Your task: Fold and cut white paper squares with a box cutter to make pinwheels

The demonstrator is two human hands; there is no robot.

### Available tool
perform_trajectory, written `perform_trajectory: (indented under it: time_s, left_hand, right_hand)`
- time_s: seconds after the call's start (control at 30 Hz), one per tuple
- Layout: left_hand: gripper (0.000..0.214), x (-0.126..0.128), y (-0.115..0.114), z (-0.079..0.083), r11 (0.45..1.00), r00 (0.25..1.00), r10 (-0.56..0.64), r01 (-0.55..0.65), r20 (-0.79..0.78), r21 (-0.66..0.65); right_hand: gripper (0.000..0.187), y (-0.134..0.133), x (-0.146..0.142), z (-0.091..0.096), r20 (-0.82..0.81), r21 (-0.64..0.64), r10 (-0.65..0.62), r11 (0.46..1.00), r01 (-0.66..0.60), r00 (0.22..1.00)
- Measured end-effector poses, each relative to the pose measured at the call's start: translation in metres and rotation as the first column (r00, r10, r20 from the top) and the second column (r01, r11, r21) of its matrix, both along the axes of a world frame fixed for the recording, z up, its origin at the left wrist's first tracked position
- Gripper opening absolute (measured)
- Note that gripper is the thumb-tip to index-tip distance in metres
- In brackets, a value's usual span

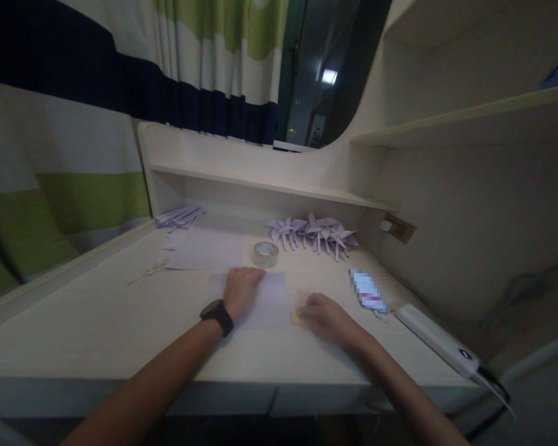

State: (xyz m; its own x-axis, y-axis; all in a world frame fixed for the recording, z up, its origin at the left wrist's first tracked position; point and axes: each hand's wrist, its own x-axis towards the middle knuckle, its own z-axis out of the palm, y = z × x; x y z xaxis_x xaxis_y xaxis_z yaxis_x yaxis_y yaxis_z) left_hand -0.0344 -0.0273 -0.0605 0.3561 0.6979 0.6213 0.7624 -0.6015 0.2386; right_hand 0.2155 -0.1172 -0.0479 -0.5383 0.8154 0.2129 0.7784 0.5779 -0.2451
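A white sheet of paper [270, 303] lies flat on the desk in front of me. My left hand [242, 290], with a dark watch on its wrist, rests on the sheet's upper part with its fingers laid across it. Just past the right edge of the paper, my right hand [323, 316] is closed around a small yellow object [297, 318], whose kind I cannot make out. Beyond the sheet stands a roll of clear tape [265, 254].
Several paper pinwheels [318, 232] stand at the back. Stacked paper [207, 244] and folded strips [181, 217] lie back left. On the right are a phone [367, 290] and a white power strip [434, 339] with cables. A shelf [260, 181] overhangs the desk's rear.
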Motion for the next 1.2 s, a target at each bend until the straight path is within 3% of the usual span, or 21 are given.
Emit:
perform_trajectory:
  time_s: [0.4,0.57,0.67,0.77,0.97,1.2]
  left_hand:
    - [0.026,0.001,-0.004,0.000,1.000,0.999,0.018,-0.018,-0.027,0.000]
    - [0.038,0.004,-0.019,0.012,0.993,0.995,0.042,-0.031,-0.085,0.117]
    - [0.031,0.006,-0.035,0.015,0.998,0.977,-0.037,0.048,-0.208,0.046]
    - [0.033,0.007,-0.052,0.006,0.989,0.942,-0.141,0.124,-0.305,-0.074]
    - [0.051,0.010,-0.062,-0.022,0.975,0.941,-0.145,0.084,-0.305,-0.203]
    - [0.058,0.009,-0.056,-0.027,0.971,0.947,-0.138,0.071,-0.291,-0.230]
  right_hand:
    - [0.026,-0.012,-0.008,0.008,0.006,-0.039,-0.036,0.999,0.036,0.999]
    - [0.024,-0.012,-0.009,0.002,0.014,-0.031,-0.059,0.998,0.059,0.998]
    - [0.020,-0.012,-0.010,-0.001,0.035,-0.005,-0.084,0.996,0.085,0.996]
    - [0.020,-0.012,-0.011,-0.004,0.053,0.027,-0.104,0.994,0.103,0.993]
    - [0.022,-0.016,-0.014,-0.001,0.063,0.018,-0.090,0.996,0.089,0.994]
    - [0.019,-0.022,-0.018,0.002,0.101,0.034,-0.101,0.995,0.098,0.990]
